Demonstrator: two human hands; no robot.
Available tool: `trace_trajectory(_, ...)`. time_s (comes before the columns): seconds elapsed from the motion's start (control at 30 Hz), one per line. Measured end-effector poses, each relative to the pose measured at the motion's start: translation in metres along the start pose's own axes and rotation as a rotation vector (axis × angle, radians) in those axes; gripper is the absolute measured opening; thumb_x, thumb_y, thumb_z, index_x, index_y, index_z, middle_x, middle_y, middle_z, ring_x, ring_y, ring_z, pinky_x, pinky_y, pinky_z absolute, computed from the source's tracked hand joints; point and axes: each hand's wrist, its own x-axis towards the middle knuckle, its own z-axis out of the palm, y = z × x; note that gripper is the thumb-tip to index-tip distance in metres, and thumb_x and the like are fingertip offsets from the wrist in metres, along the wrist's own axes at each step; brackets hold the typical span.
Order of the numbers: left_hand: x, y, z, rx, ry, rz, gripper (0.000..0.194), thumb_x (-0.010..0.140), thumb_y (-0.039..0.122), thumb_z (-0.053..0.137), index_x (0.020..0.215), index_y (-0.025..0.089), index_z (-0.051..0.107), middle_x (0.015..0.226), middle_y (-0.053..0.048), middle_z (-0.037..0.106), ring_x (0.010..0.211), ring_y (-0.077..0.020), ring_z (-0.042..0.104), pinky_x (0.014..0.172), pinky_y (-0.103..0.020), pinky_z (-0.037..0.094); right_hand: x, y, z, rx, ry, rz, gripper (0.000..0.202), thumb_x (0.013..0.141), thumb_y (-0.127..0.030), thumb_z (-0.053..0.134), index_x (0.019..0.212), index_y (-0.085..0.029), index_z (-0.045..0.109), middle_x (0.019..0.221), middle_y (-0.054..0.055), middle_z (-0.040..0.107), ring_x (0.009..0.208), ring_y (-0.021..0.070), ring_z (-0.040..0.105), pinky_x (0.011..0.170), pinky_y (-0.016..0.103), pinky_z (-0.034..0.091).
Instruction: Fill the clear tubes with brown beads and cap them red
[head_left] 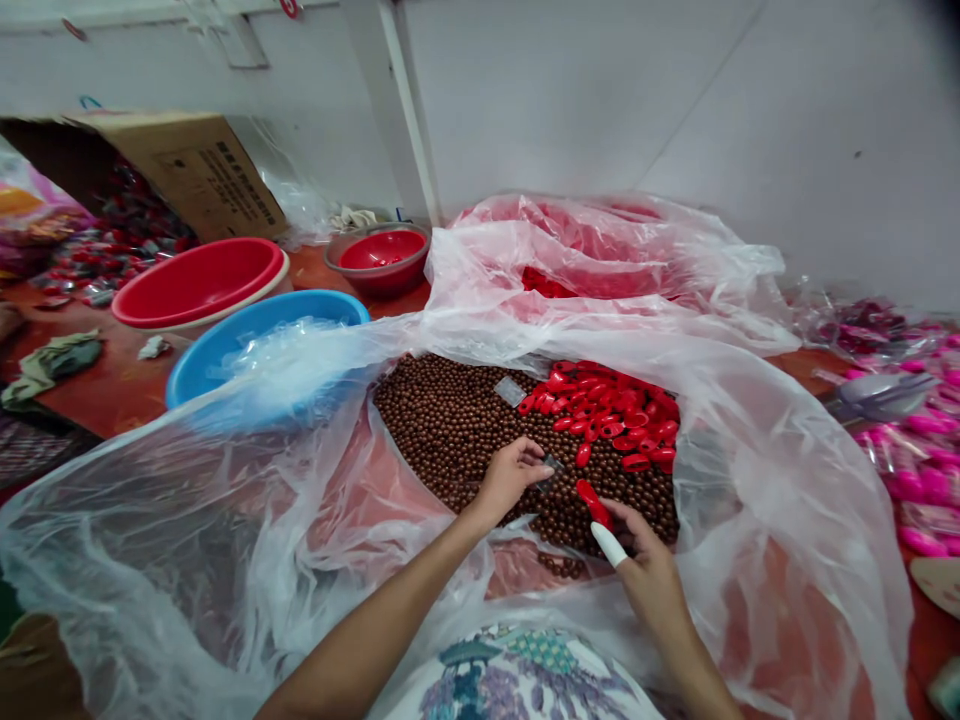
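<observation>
My left hand [511, 478] is closed in a pinch on a small clear plastic piece [552, 470], above a spread of brown beads [442, 430]. My right hand [643, 558], with a white cover on its thumb, grips a glossy red plastic piece [592, 503] with a hollow end. The two held pieces are apart, a short way from each other. Beyond the hands, a heap of similar red pieces [600, 400] lies on the beads. A flat clear plastic piece [510, 391] rests on the beads left of that heap.
Clear plastic sheeting [757, 430] surrounds the beads. At the left stand a blue basin [191, 365], a red basin [139, 295] and a tipped cardboard box [217, 185]. A bagged red heap [600, 245] lies behind; pink packaged items [926, 480] are at right.
</observation>
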Motion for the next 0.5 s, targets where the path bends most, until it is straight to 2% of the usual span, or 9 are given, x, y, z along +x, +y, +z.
trace_trajectory(0.23,0.001,0.006,0.001,-0.211,-0.021,-0.07,0.041,0.052,0.012,0.075,0.089,0.015,0.058,0.077,-0.001,0.06,0.07,-0.0111,0.056,0.068,-0.024,0.043,0.0,-0.002,0.003,0.028,0.06,0.0,0.036,0.077,-0.038,0.056,0.107,-0.02,0.059,0.11,0.009,0.061,0.098,0.0241,0.057,0.084,0.038,0.045)
trace_trajectory(0.4,-0.002,0.008,0.001,-0.262,-0.017,-0.059,0.041,0.051,0.012,0.077,0.088,0.014,0.061,0.078,-0.001,0.061,0.072,-0.0113,0.057,0.07,-0.024,0.043,0.004,0.001,0.002,0.048,0.094,-0.058,0.032,0.078,-0.038,0.055,0.105,-0.021,0.059,0.109,0.009,0.06,0.101,0.0233,0.055,0.088,0.039,0.044)
trace_trajectory(0.5,-0.008,0.014,0.0,-0.322,-0.069,-0.075,0.041,0.054,0.015,0.076,0.094,0.015,0.064,0.086,-0.004,0.065,0.077,-0.013,0.059,0.077,-0.026,0.043,0.008,0.0,0.001,0.107,0.116,-0.05,0.033,0.075,-0.037,0.06,0.103,-0.021,0.06,0.105,0.009,0.06,0.099,0.0232,0.056,0.088,0.04,0.044)
